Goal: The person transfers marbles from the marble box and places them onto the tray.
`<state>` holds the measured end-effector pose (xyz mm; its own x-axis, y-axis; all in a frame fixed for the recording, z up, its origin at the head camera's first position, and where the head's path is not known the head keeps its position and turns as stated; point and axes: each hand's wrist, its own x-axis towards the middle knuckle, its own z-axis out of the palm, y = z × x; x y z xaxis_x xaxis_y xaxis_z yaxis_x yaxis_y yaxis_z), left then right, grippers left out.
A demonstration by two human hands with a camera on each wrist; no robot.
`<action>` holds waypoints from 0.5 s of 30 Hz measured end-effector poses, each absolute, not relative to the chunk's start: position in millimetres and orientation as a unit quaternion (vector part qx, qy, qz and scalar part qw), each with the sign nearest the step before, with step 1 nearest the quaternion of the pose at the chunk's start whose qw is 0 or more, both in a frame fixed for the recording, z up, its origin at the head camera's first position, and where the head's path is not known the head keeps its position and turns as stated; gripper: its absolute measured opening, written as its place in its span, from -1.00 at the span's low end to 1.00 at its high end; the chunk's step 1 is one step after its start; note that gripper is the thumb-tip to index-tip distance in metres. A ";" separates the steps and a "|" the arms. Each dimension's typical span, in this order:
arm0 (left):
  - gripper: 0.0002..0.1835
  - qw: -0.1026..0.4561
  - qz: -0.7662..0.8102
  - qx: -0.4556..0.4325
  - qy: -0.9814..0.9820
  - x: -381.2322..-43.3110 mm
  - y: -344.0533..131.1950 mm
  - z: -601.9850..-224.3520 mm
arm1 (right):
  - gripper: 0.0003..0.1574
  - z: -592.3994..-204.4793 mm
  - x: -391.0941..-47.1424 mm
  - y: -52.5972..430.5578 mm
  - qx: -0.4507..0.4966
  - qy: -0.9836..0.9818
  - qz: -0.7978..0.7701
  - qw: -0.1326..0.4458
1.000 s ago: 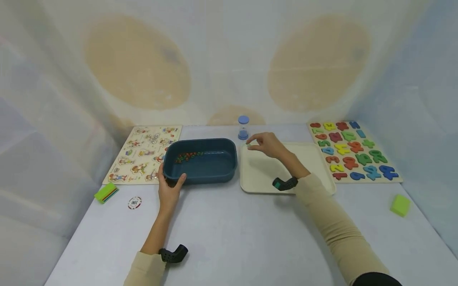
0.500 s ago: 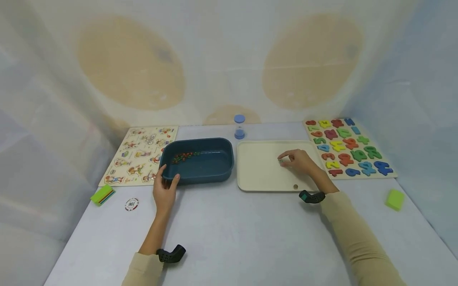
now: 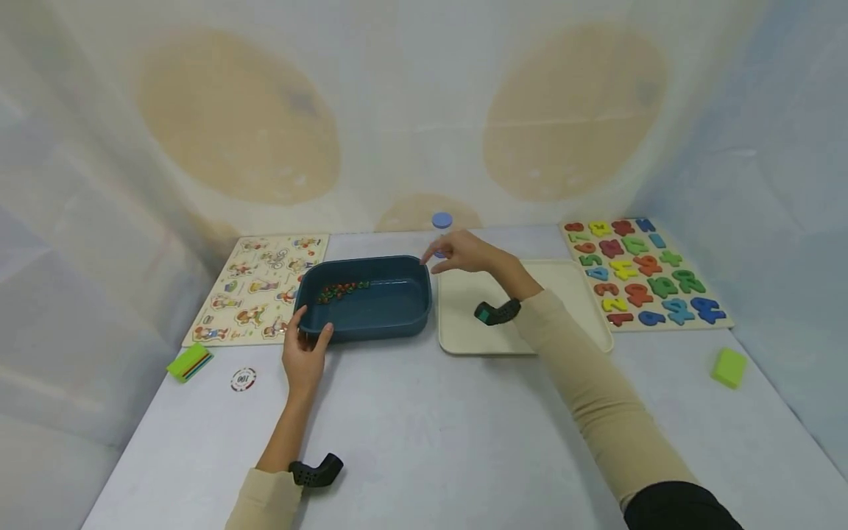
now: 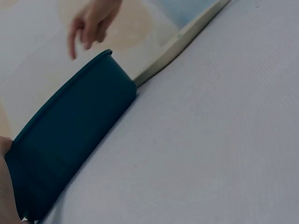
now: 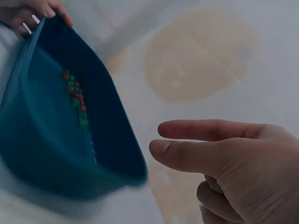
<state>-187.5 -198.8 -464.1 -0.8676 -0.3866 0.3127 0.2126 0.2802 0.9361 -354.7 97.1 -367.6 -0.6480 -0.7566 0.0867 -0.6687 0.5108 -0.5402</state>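
Note:
My left hand (image 3: 305,362) grips the near left corner of a dark blue rectangular basin (image 3: 379,333), thumb on its front side. Inside the basin, small red and green beads (image 3: 341,292) lie in a cluster towards the left. At the basin's right end hovers my right hand (image 3: 466,252), above the rim. In the right wrist view its thumb and index finger (image 5: 212,129) are straight and slightly apart with nothing between them, and the other fingers are bent. A cream tray (image 3: 464,327) lies just right of the basin, partly hidden under my right arm.
Behind my right hand stands a blue-capped sand timer (image 3: 442,220). A picture puzzle board (image 3: 255,283) lies left, a number puzzle board (image 3: 652,291) right. Nearer are a striped green stack (image 3: 189,362), a 100 chip (image 3: 243,379) and a green block (image 3: 729,368).
My right hand reached over the right part of the tray, pinching something small, then moved left to the basin's right end and its fingers parted. The left hand kept its grip on the basin.

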 end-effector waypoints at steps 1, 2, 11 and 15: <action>-0.36 0.250 -0.598 0.058 -0.759 -187.6 -199.5 -464.7 | -0.71 -363.7 -357.8 82.7 -0.424 0.862 -0.264 0.088; -0.36 0.249 -0.600 0.058 -0.758 -187.9 -200.0 -465.3 | -0.71 -362.0 -361.3 68.8 -0.434 0.860 -0.252 0.093; -0.35 0.239 -0.621 0.059 -0.744 -189.6 -202.6 -469.4 | -0.67 -383.5 -379.7 -18.1 -0.440 0.857 -0.222 0.150; -0.34 0.241 -0.628 0.057 -0.738 -197.8 -208.5 -481.8 | -0.65 -396.0 -377.7 -30.4 -0.404 0.876 -0.215 0.149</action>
<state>-197.8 -208.5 -481.8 -0.8772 -0.3871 0.2839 0.2181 0.2055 0.9540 -377.7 -30.4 -396.0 -0.6287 -0.7728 -0.0865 -0.6446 0.5802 -0.4979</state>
